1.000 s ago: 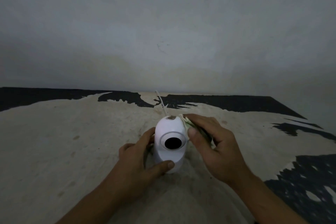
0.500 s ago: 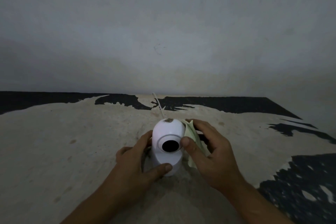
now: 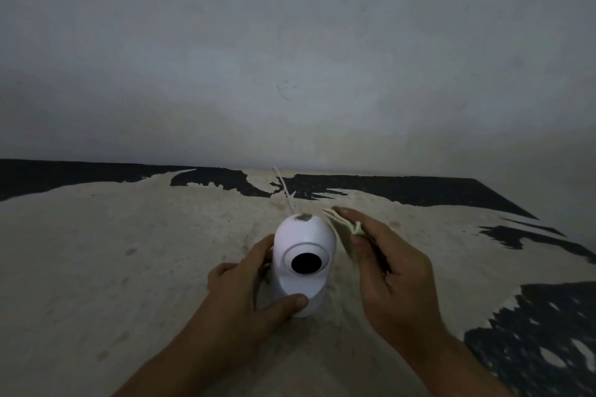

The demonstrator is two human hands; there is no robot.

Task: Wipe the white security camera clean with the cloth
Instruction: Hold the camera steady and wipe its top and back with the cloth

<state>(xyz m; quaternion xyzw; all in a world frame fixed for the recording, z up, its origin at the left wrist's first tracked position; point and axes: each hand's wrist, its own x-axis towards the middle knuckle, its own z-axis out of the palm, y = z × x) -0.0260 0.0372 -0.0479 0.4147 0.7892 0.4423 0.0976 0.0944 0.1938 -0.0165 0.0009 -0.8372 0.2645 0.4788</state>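
Security camera [image 3: 303, 264], white, upright on worn pale tabletop [image 3: 113, 251], lens facing the viewer. Brown smudge [image 3: 303, 217] on the crown, not yet wiped. Thin white cable [image 3: 283, 188] running off the back toward the wall [image 3: 290, 58].

Left hand [image 3: 245, 293] wrapped round the lower body: thumb across the front of the base, fingers behind. Clamped on the camera, steadying it.

Right hand [image 3: 390, 271] just beside the camera's right flank, apparently off the shell. Thumb and fingers pinched together on the cloth [image 3: 346, 224], pale, folded; only a small wad and one edge showing past the fingertips.

Judgement: mid-wipe, between strokes. Side possibly covered, crown spot clearly left.

For the stroke:
- Keep left grip low and firm; head looks top-heavy, a push from the right could tip or spin it.
- Bring cloth over the top, press on the smudge, short rubbing strokes rather than one long pass.
- Expose more cloth past the fingertips first; current pinch leaves little wiping face, risk of bare fingers smearing the shell.
- Push toward the left palm, not away, so force is reacted by the grip.
- Stay clear of the cable; a snag would drag the unit back.
- Lens ring last, clean fold, light pressure.
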